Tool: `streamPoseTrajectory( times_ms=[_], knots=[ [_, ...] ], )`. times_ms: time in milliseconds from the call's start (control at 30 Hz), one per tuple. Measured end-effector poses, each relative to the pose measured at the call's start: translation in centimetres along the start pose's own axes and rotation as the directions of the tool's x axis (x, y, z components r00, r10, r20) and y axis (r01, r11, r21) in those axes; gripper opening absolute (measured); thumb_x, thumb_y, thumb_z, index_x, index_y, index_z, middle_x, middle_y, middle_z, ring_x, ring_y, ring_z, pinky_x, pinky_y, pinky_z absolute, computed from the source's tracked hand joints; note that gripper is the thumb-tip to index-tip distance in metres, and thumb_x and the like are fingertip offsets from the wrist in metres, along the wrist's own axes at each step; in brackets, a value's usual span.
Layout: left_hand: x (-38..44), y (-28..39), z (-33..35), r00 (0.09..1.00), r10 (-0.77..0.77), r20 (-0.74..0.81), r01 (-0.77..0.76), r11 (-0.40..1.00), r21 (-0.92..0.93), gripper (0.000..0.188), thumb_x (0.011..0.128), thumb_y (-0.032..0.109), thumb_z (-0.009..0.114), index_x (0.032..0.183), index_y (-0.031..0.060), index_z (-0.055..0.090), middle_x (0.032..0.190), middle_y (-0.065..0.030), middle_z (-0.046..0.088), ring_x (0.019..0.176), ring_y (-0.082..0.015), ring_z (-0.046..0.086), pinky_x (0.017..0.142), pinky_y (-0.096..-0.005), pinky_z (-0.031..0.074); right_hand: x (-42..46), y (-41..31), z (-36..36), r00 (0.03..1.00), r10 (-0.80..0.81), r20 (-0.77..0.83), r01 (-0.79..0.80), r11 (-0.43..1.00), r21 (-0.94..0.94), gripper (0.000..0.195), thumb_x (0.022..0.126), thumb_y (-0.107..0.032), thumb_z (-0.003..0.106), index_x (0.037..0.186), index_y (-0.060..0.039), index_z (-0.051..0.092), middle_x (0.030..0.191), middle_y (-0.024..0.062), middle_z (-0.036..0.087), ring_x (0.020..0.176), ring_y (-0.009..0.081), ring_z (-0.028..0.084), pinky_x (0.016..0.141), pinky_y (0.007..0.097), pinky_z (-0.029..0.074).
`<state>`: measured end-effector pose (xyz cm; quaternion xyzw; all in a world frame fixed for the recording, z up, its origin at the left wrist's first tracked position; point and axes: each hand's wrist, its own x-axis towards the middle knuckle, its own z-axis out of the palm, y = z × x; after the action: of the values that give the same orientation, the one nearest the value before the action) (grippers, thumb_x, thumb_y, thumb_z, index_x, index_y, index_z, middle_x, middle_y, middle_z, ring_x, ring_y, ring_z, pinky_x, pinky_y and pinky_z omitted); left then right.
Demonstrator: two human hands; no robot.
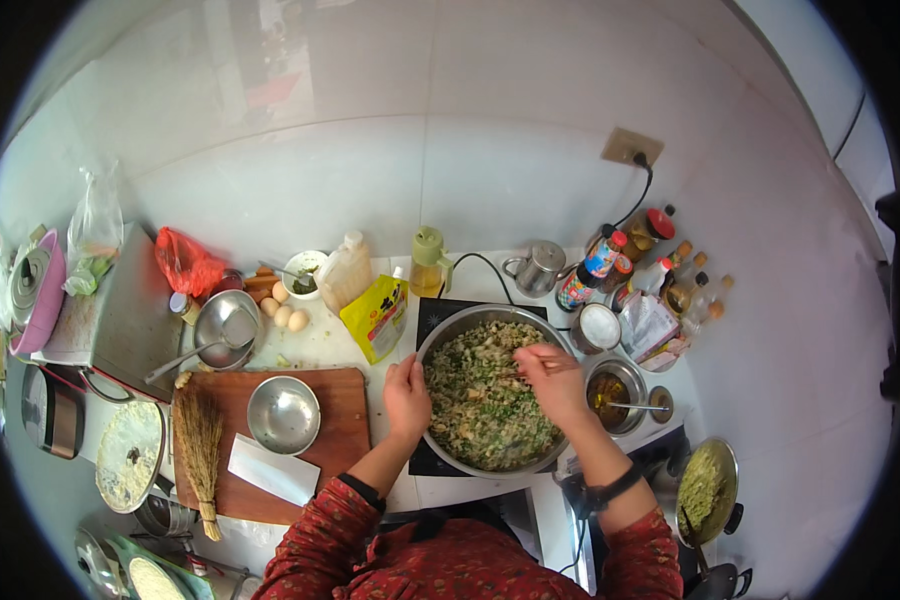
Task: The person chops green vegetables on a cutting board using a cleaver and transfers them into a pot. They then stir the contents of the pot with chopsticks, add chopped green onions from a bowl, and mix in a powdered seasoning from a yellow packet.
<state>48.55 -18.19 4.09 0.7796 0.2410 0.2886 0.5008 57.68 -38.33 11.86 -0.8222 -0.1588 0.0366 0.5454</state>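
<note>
A wide steel basin (429, 442) stands on a black induction cooktop (429, 315), full of a chopped mixture (487, 397) of green bits and pale crumbly pieces. At its left rim my left hand (407, 397) grips the metal edge. Over the right part of the basin is my right hand (553, 382), slightly blurred, its fingers closed around thin brown chopsticks (529, 369). The chopstick tips are down in the mixture and hidden. Just right of the basin sits a small steel bowl (640, 375) of dark oily sauce with a spoon in it.
Left of the basin, a wooden cutting board (345, 405) carries a cleaver (274, 469), an empty steel bowl (283, 412) and a straw brush (199, 435). Behind stand a yellow pouch (379, 319), an oil jug (429, 262) and eggs (281, 315). Sauce bottles (600, 259) crowd the right; a pot (701, 487) holds green shreds.
</note>
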Motion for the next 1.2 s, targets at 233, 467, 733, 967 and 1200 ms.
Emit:
streamPoseTrajectory(
  times_ms=[233, 467, 733, 967, 1200],
  knots=[
    [-0.1, -0.2, -0.2, 1.0, -0.021, -0.017, 0.021, 1.0, 0.0, 0.025, 0.099, 0.013, 0.053, 0.116, -0.0022, 0.065, 0.089, -0.0166, 0.057, 0.082, -0.0308, 0.057, 0.075, -0.0377, 0.046, -2.5, -7.1, -7.1, 0.99, 0.066, -0.127, -0.06, 0.997, 0.054, 0.031, 0.1, -0.025, 0.057, 0.092, 0.0021, 0.069, 0.077, 0.0053, 0.067, 0.064, 0.0088, 0.061, 0.058, 0.0232, 0.052],
    [-0.1, 0.2, 0.4, 0.999, -0.044, 0.0, 0.044, 0.999, -0.021, 0.025, 0.099, 0.014, 0.054, 0.115, -0.0021, 0.065, 0.089, -0.0164, 0.057, 0.083, -0.0309, 0.057, 0.076, -0.0377, 0.046, -2.2, 0.7, -2.5, 0.984, 0.095, -0.151, -0.102, 0.994, -0.042, 0.031, 0.099, -0.026, 0.059, 0.09, 0.0002, 0.071, 0.071, 0.0037, 0.066, 0.063, 0.0088, 0.06, 0.059, 0.0242, 0.049],
    [0.0, -0.3, -0.1, 0.999, -0.029, -0.015, 0.028, 1.0, -0.008, 0.026, 0.099, 0.015, 0.054, 0.115, -0.0018, 0.065, 0.091, -0.0169, 0.058, 0.083, -0.0317, 0.057, 0.077, -0.038, 0.047, -2.2, -6.6, -2.9, 0.991, -0.032, -0.132, 0.036, 0.999, 0.028, 0.031, 0.099, -0.025, 0.057, 0.087, 0.0005, 0.07, 0.07, 0.006, 0.066, 0.062, 0.0117, 0.06, 0.059, 0.0265, 0.048],
    [0.0, 0.2, 0.0, 0.999, -0.04, 0.012, 0.04, 0.999, -0.018, 0.026, 0.099, 0.015, 0.054, 0.116, -0.002, 0.065, 0.092, -0.0169, 0.058, 0.085, -0.032, 0.058, 0.078, -0.0378, 0.047, -1.8, -1.0, 1.5, 0.999, -0.017, 0.03, 0.017, 1.0, -0.004, 0.026, 0.099, -0.025, 0.058, 0.095, -0.0033, 0.072, 0.074, 0.0058, 0.068, 0.064, 0.0142, 0.062, 0.062, 0.0299, 0.051],
    [0.0, -0.2, 0.0, 0.999, -0.024, -0.022, 0.024, 1.0, 0.0, 0.026, 0.099, 0.015, 0.054, 0.115, -0.0022, 0.065, 0.09, -0.0163, 0.058, 0.083, -0.0307, 0.057, 0.076, -0.037, 0.047, -1.6, -2.7, -5.3, 0.987, 0.09, -0.134, -0.057, 0.972, 0.229, 0.025, 0.101, -0.019, 0.055, 0.091, 0.0016, 0.066, 0.071, 0.0051, 0.064, 0.06, 0.0095, 0.059, 0.055, 0.0234, 0.05]
  ],
)
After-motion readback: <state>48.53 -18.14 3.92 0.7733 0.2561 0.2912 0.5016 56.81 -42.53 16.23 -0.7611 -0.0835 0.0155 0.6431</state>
